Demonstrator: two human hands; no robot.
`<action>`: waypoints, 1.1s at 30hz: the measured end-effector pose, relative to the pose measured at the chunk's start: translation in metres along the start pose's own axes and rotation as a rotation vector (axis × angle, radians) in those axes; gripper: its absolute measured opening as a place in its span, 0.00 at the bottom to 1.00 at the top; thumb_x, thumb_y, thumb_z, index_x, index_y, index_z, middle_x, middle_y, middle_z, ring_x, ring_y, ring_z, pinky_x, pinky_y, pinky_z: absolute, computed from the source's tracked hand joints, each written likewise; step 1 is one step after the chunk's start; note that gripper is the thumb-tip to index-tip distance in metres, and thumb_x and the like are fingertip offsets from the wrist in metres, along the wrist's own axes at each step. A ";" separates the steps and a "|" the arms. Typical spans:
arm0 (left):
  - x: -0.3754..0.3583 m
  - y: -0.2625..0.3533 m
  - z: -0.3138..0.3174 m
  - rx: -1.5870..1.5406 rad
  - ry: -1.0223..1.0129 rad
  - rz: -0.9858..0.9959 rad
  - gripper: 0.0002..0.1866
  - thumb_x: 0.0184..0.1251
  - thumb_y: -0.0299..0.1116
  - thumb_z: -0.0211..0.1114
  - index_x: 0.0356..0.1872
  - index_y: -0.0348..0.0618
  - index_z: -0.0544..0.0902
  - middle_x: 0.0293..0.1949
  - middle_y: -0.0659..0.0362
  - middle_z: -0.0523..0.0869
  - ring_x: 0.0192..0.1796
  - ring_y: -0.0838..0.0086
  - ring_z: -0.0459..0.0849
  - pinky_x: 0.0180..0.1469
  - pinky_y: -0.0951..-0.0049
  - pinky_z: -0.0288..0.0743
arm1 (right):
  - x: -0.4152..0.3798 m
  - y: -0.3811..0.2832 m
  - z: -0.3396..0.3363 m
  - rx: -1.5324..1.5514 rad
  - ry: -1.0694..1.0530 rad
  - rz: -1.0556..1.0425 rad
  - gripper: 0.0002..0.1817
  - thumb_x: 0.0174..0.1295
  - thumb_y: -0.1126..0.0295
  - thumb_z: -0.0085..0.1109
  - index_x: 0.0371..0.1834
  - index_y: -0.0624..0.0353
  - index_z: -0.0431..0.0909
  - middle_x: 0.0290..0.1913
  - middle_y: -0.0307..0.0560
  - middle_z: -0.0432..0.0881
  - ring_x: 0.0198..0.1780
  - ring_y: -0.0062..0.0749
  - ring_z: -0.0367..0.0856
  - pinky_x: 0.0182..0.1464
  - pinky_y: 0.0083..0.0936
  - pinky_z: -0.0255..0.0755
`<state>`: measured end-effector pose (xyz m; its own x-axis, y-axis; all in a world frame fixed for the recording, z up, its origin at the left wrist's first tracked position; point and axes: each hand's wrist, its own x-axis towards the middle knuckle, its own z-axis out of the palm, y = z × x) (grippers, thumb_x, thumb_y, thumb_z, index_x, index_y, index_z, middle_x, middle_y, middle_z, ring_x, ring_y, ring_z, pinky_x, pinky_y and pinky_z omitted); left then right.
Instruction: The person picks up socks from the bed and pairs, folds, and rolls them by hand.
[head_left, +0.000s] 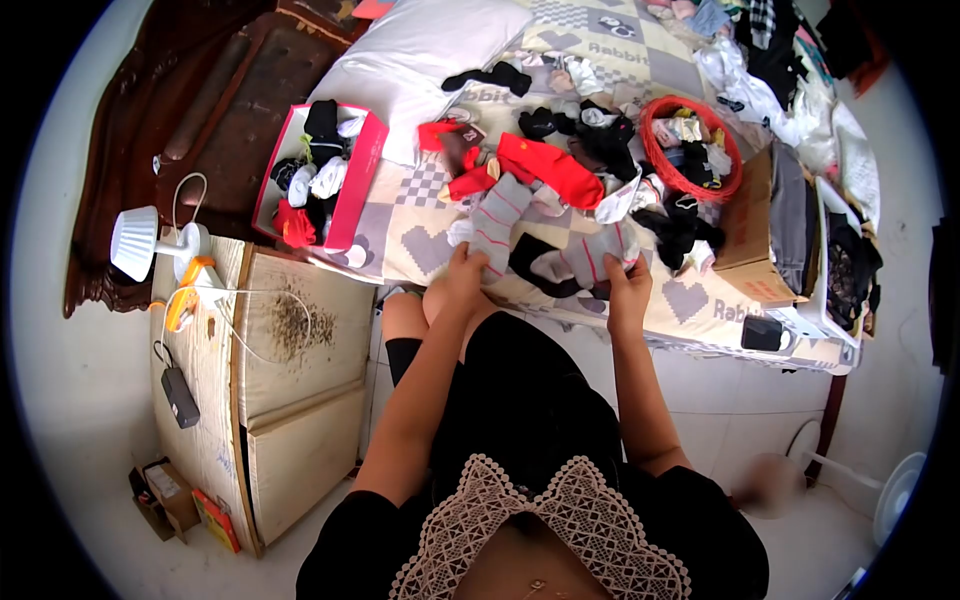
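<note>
Nearest the camera, the person's black top with its lace collar (540, 520) fills the lower view, and both forearms reach forward to the edge of the bed (700, 305).

The left hand (465, 272) is closed on the lower end of a grey striped sock (497, 220), whose long axis runs up and slightly right, away from the fingers toward the sock pile. The right hand (628, 280) grips a second grey striped sock (590, 255), which lies more across, stretching leftward from its fingers toward the other hand. The two socks are near one another, with a black sock (530, 258) lying between and partly under them. Each hand is already on its own sock, so neither is nearer than the other.

To the left, beside the bed, stands a cardboard-covered cabinet (290, 340) carrying a small white fan (135, 240). Farther on, a pink box (350, 185) rests on the bed and holds black, white and red socks. A pair of red socks (545, 170) lies in the middle of the loose pile. Beyond it, a red round basket (690, 150) holds more mixed socks, and a brown cardboard box (765, 230) at the right holds folded dark cloth. A white pillow (420, 60) lies at the far end.
</note>
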<state>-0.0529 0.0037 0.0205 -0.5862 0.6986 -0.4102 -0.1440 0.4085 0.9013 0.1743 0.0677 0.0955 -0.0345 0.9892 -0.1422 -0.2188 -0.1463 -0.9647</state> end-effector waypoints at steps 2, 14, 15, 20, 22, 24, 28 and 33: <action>-0.027 0.016 -0.021 -0.371 0.038 -0.056 0.25 0.51 0.31 0.60 0.53 0.36 0.71 0.41 0.56 0.79 0.40 0.72 0.77 0.43 0.76 0.70 | 0.004 -0.004 0.013 0.014 0.000 -0.029 0.12 0.57 0.73 0.57 0.44 0.63 0.73 0.35 0.39 0.78 0.30 0.18 0.76 0.29 0.16 0.73; -0.149 -0.047 -0.069 -0.687 -0.245 -0.331 0.18 0.58 0.23 0.52 0.52 0.37 0.70 0.46 0.53 0.80 0.47 0.66 0.81 0.47 0.69 0.75 | -0.059 0.020 0.100 -0.524 -0.602 -0.606 0.13 0.47 0.77 0.60 0.38 0.59 0.75 0.37 0.48 0.77 0.37 0.36 0.78 0.37 0.25 0.73; -0.157 -0.055 -0.067 -0.704 -0.336 -0.437 0.17 0.59 0.25 0.53 0.51 0.37 0.70 0.46 0.53 0.80 0.48 0.66 0.80 0.47 0.71 0.75 | -0.072 0.028 0.101 -0.597 -0.730 -0.680 0.14 0.43 0.77 0.59 0.37 0.58 0.75 0.36 0.50 0.76 0.36 0.41 0.78 0.35 0.28 0.73; -0.166 -0.066 -0.063 -0.630 -0.363 -0.487 0.19 0.50 0.24 0.54 0.48 0.43 0.72 0.44 0.57 0.78 0.45 0.69 0.79 0.48 0.66 0.74 | -0.113 0.073 0.080 -0.821 -1.023 -0.760 0.12 0.40 0.80 0.54 0.32 0.59 0.74 0.37 0.44 0.77 0.41 0.42 0.74 0.40 0.33 0.72; -0.163 -0.061 -0.069 -0.743 -0.371 -0.540 0.21 0.49 0.23 0.53 0.49 0.42 0.71 0.46 0.56 0.77 0.47 0.67 0.78 0.50 0.64 0.74 | -0.108 0.067 0.079 -0.826 -1.041 -0.702 0.12 0.40 0.80 0.54 0.32 0.59 0.74 0.37 0.45 0.77 0.40 0.42 0.74 0.40 0.32 0.72; -0.159 -0.059 -0.070 -0.877 -0.399 -0.556 0.22 0.52 0.22 0.53 0.52 0.39 0.70 0.49 0.53 0.77 0.50 0.65 0.78 0.52 0.62 0.74 | -0.103 0.060 0.078 -0.834 -1.043 -0.646 0.12 0.41 0.81 0.55 0.32 0.59 0.74 0.36 0.46 0.76 0.40 0.42 0.75 0.41 0.30 0.71; -0.153 -0.055 -0.066 -0.809 -0.357 -0.549 0.20 0.56 0.23 0.54 0.53 0.35 0.70 0.49 0.52 0.78 0.50 0.64 0.79 0.53 0.63 0.74 | -0.091 0.057 0.079 -0.622 -0.814 -0.250 0.10 0.45 0.81 0.55 0.33 0.61 0.74 0.32 0.43 0.77 0.36 0.31 0.77 0.39 0.26 0.72; -0.147 -0.058 -0.064 -0.779 -0.276 -0.517 0.19 0.59 0.23 0.54 0.53 0.32 0.71 0.49 0.51 0.79 0.51 0.63 0.79 0.55 0.62 0.73 | -0.049 0.046 0.093 -0.019 -0.418 0.125 0.06 0.55 0.81 0.56 0.35 0.64 0.72 0.35 0.41 0.78 0.36 0.21 0.78 0.38 0.19 0.75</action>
<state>-0.0090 -0.1605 0.0371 -0.1096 0.6958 -0.7098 -0.8763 0.2694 0.3994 0.0748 0.0119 0.0785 -0.4518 0.8777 -0.1599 -0.1697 -0.2606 -0.9504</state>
